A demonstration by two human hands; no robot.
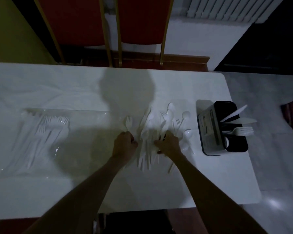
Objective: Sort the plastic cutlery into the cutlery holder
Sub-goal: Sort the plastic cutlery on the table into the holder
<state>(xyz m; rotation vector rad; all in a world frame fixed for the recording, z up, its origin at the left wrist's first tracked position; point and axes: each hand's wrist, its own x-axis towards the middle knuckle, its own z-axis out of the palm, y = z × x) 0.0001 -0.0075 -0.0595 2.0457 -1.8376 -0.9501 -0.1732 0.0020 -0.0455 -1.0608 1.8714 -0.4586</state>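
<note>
A loose heap of white plastic cutlery [156, 125] lies on the white table [74, 85], with spoons, forks and knives mixed. My left hand [124, 144] is closed around the handle of a white fork [128, 121] at the heap's left edge. My right hand [167, 143] is curled over several pieces in the middle of the heap. The black cutlery holder [210, 129] stands to the right, with two knives [238, 115], a fork [240, 131] and a spoon in its compartments.
A clear plastic bag [46, 132] with more white forks lies on the table's left half. Two red chairs with gold frames [139, 31] stand behind the far edge. The table's right edge is just past the holder, with grey floor beyond.
</note>
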